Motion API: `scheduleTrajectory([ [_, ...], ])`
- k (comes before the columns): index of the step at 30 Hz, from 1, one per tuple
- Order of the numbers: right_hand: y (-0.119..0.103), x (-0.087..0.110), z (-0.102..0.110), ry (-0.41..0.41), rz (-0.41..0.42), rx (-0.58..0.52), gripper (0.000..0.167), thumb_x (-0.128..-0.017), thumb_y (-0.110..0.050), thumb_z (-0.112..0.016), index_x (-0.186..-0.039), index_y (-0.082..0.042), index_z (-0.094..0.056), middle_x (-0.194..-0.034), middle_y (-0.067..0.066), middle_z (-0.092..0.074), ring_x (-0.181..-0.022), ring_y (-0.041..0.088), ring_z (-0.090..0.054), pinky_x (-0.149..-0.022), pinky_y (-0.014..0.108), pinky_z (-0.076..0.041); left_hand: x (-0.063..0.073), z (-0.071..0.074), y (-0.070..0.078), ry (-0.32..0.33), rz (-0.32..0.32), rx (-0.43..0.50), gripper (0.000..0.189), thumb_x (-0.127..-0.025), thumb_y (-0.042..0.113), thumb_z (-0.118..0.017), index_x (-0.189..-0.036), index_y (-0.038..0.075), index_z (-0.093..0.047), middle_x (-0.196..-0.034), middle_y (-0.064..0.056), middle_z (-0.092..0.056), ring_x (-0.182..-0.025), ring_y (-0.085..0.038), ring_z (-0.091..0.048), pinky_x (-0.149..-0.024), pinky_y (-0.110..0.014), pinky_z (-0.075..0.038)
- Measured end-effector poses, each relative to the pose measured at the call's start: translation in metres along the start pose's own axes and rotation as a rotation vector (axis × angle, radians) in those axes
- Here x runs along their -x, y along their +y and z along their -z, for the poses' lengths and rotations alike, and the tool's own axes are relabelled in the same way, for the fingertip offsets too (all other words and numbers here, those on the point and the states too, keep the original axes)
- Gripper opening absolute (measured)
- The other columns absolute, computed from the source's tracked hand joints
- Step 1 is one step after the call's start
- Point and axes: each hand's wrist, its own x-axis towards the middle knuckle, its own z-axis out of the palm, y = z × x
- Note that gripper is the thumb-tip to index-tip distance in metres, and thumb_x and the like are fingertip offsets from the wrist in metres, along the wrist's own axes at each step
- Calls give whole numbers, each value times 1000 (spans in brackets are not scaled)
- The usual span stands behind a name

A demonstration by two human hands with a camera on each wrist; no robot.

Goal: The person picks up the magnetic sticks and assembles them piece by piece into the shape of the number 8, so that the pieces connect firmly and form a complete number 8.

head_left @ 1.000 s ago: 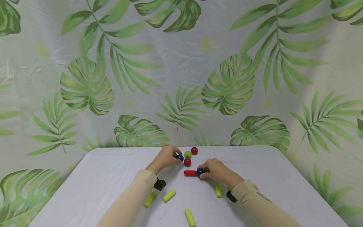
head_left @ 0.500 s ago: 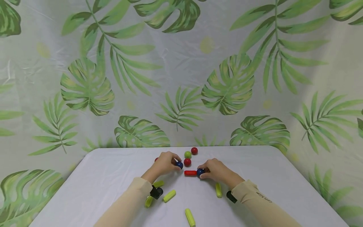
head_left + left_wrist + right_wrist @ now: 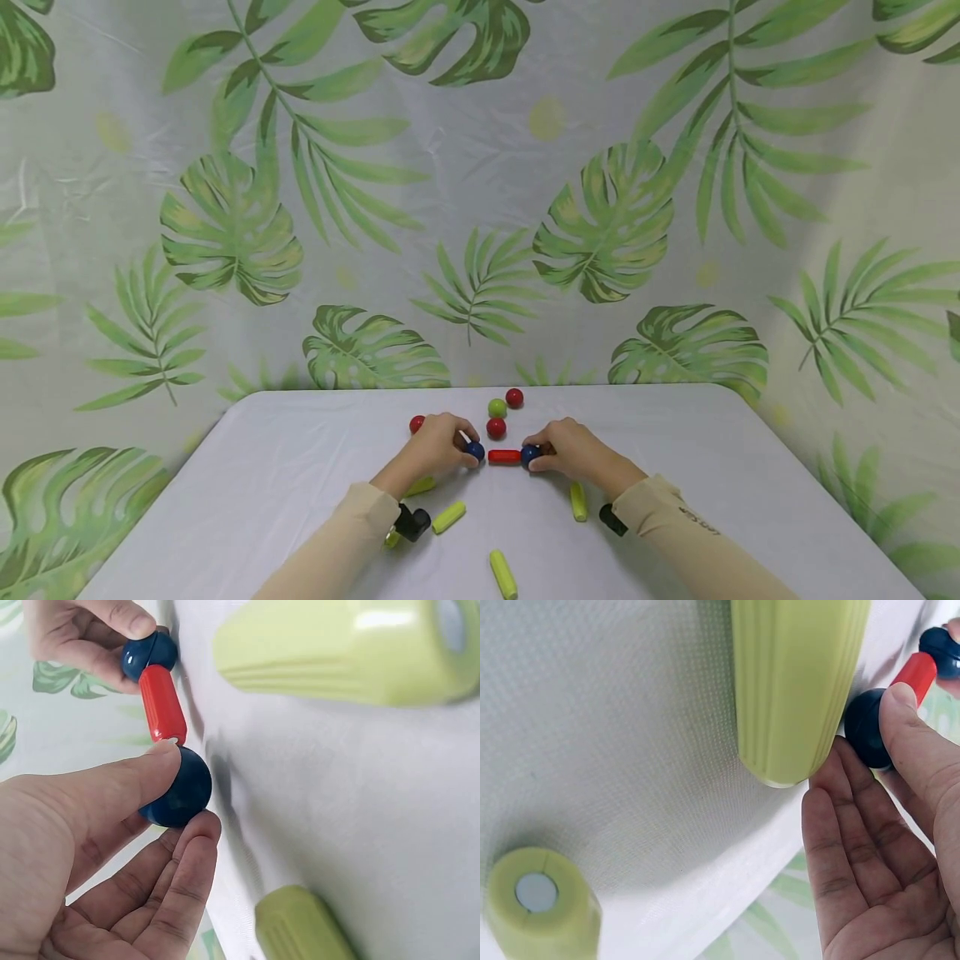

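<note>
Head view, monitored from my distant station: a pale backdrop printed with green leaves (image 3: 480, 167) hangs behind a white, woven-textured tabletop (image 3: 712, 450), with a person's arms in beige sleeves (image 3: 330, 542) reaching across it. The left hand (image 3: 431, 450) pinches a glossy dark-blue ball (image 3: 475, 452) between thumb and fingers; the right hand (image 3: 573, 448) grips a second dark-blue ball (image 3: 530, 456) in the same fashion. I count five ribbed yellow-green rods (image 3: 503, 574) about the arms: one nearest the camera, one between the sleeves, one just below the right hand and two partly covered by the left arm. Between the hands, in line with both held balls, is a ribbed red rod (image 3: 505, 457). One end meets the right hand's ball; the other is just beside the left hand's ball, and I cannot tell whether those two touch. Beyond the rod, a glossy red ball (image 3: 497, 428), a light-green ball (image 3: 497, 408) and another red ball (image 3: 514, 397) form a short row, the green one in the middle. A third red ball (image 3: 417, 424) sits behind the left hand, partly hidden. On my right wrist feed, a pale round disc (image 3: 536, 892) shows in the end of one yellow-green rod.
</note>
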Motion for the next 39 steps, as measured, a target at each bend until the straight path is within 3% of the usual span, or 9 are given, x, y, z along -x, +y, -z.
scheduleTrajectory([
  [11, -1, 2, 0, 9, 1, -17, 42, -89, -21, -88, -128, -10, -79, -118, 8, -81, -89, 14, -59, -83, 34, -54, 3, -6, -2, 3, 8, 17, 27, -86, 9, -91, -109, 8, -78, -92, -5, -78, -84, -15, -66, -80, -35, -58],
  [24, 1, 2, 0, 12, 9, -24, 41, -90, -22, -88, -128, -11, -79, -115, 7, -81, -87, 13, -58, -79, 30, -51, 2, -7, 3, -3, 14, 22, 26, -86, 10, -91, -108, 9, -78, -91, -5, -79, -84, -15, -65, -81, -35, -55],
  [32, 1, 3, 3, 31, 74, -6, 39, -90, -21, -87, -126, -8, -80, -109, 6, -81, -82, 12, -55, -72, 24, -46, 2, -7, 1, 2, -3, 27, 27, -85, 10, -91, -109, 9, -78, -90, -4, -76, -83, -16, -64, -75, -30, -54],
  [39, 1, 4, 1, 30, 46, -16, 38, -89, -20, -88, -125, -9, -80, -109, 6, -81, -83, 12, -55, -75, 26, -47, 2, -8, 1, 6, 4, 31, 27, -85, 10, -92, -108, 9, -78, -90, -4, -76, -83, -15, -64, -77, -31, -55],
])
